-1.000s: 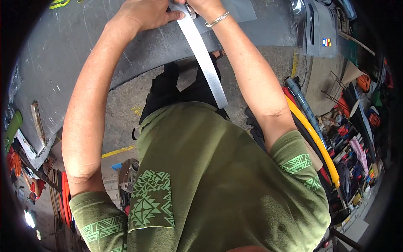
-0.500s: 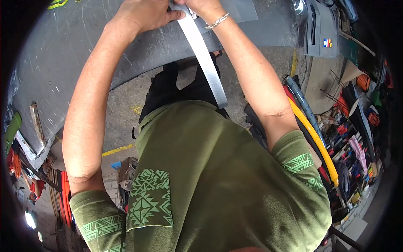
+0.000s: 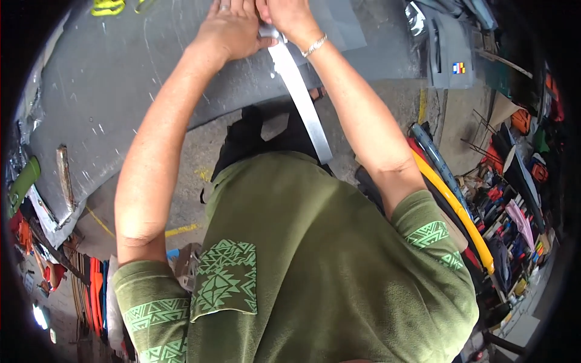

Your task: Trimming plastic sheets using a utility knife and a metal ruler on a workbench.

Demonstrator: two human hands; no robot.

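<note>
silver strip (image 3: 302, 100) at upper centre of frame, slanting past the grey work surface (image 3: 121, 78). we judge it light, springy, slick; best held by its long edges. left hand (image 3: 233, 33) touches its upper end, right hand (image 3: 287, 17) curls beside; we cannot tell either grip.

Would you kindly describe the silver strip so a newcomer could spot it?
Over the big grey tabletop, find the left hand and right hand. From there the silver strip extends past the tabletop toward the green shirt. Its long, shiny shape stands out against the dark trousers.
</note>
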